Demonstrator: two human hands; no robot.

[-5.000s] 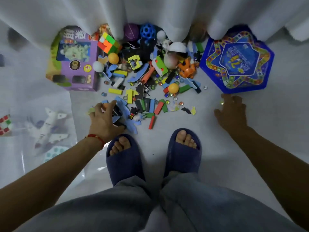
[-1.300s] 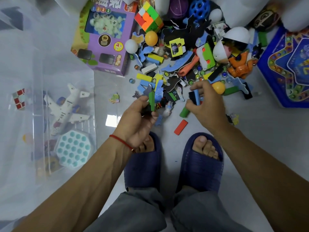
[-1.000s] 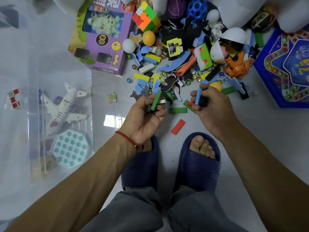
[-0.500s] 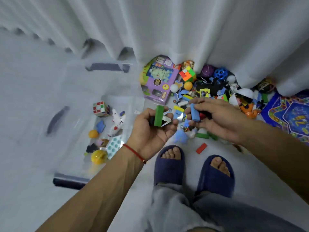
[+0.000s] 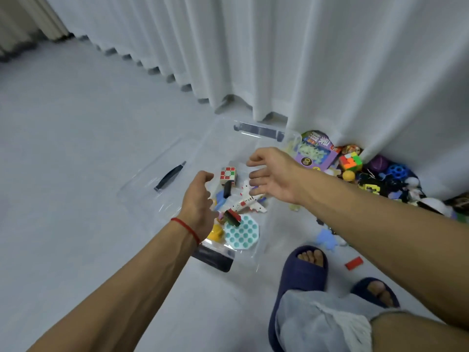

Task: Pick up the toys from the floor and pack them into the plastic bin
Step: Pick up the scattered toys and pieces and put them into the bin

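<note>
Both hands hover over the clear plastic bin (image 5: 162,171) on the floor. My left hand (image 5: 199,199) has relaxed, empty fingers above the bin's near half. My right hand (image 5: 272,175) is spread open above its far side, holding nothing. Inside the bin lie a red-and-white cube (image 5: 228,174), a white toy plane (image 5: 247,201), a teal pop-bubble pad (image 5: 241,232), a yellow toy (image 5: 215,232) and small blocks, among them a red-and-green one (image 5: 232,216) and a black one (image 5: 227,188). The remaining toy pile (image 5: 375,184) lies to the right by the curtain.
A white curtain (image 5: 304,59) hangs behind the bin and pile. A purple game box (image 5: 316,152) and a colourful cube (image 5: 350,161) sit at the pile's left. A red block (image 5: 354,262) and a blue foam piece (image 5: 326,238) lie near my slippered feet (image 5: 302,273).
Both hands swung left from the pile to above the bin and let go of the blocks they held. The blocks now lie in the bin. The view turned left.
</note>
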